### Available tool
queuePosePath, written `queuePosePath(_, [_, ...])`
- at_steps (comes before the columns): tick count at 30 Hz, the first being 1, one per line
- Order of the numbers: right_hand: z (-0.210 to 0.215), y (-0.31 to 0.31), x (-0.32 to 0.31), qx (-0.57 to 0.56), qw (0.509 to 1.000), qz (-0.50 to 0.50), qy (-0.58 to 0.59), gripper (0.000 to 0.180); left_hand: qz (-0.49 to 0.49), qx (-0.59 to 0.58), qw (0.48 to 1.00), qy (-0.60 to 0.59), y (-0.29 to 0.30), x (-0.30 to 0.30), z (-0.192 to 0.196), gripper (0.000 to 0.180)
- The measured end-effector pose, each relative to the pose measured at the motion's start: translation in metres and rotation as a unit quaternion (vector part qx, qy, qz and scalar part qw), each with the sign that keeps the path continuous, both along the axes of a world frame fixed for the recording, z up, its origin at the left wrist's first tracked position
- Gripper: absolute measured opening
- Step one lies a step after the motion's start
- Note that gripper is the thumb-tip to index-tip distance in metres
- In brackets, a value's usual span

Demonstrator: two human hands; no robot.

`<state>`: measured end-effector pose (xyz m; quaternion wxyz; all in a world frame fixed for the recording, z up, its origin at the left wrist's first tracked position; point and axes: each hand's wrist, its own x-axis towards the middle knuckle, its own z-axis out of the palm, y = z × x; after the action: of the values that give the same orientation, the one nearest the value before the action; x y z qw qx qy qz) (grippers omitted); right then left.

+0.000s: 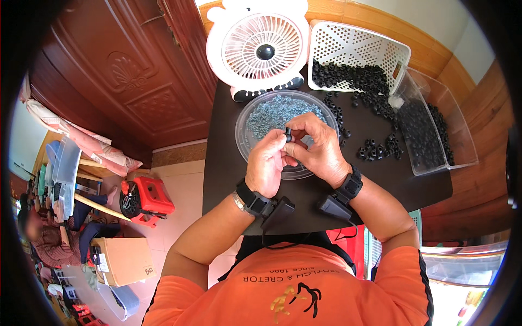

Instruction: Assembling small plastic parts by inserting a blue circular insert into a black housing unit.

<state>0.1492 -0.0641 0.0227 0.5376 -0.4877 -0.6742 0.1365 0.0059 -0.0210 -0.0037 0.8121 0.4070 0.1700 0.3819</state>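
Both hands meet over a clear round tub (240, 130) that holds many small, translucent blue pieces (274, 113). A small black cylindrical part (288, 133) stands upright between my fingertips. My left hand (265, 163) is closed, pinching this part between thumb and fingers. Against its side, my right hand (322, 148) is also closed, with thumb and forefinger at the part; whether a blue piece is in that pinch is hidden. Similar black parts (375, 150) lie loose on the dark table (304, 201), to the right of the tub.
Behind the tub stands a white and pink fan (265, 51). A white perforated basket (359, 38) tips black parts onto the table, beside a clear bin (462, 136) of more. At left are a red stool (155, 195), a cardboard box (128, 261) and another seated person (57, 239).
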Motion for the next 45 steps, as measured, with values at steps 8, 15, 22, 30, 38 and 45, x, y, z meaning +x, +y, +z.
queuePosePath(8, [0.008,-0.005,0.005,0.045,0.996,-0.020,-0.069,0.033,-0.035,0.014,0.999,-0.031,-0.004,-0.001,0.011,0.030])
queuePosePath(15, [0.011,-0.006,0.005,0.105,0.989,-0.014,-0.103,0.032,-0.037,0.048,0.998,-0.021,-0.006,-0.003,0.013,0.035])
queuePosePath(22, [0.010,-0.008,0.003,0.110,0.988,-0.012,-0.111,0.032,-0.015,0.069,0.997,-0.022,-0.011,-0.004,0.016,0.037])
queuePosePath(30, [0.009,0.000,0.005,0.155,0.975,0.005,-0.159,0.037,-0.017,0.019,0.999,-0.046,-0.011,-0.001,0.016,0.032])
queuePosePath(38, [0.015,-0.005,0.002,0.145,0.976,-0.012,-0.160,0.039,-0.013,0.071,0.996,-0.060,-0.009,-0.001,0.014,0.025])
queuePosePath(45, [0.012,-0.003,0.009,0.162,0.970,-0.036,-0.179,0.036,-0.036,0.083,0.996,-0.002,-0.010,0.000,0.018,0.032])
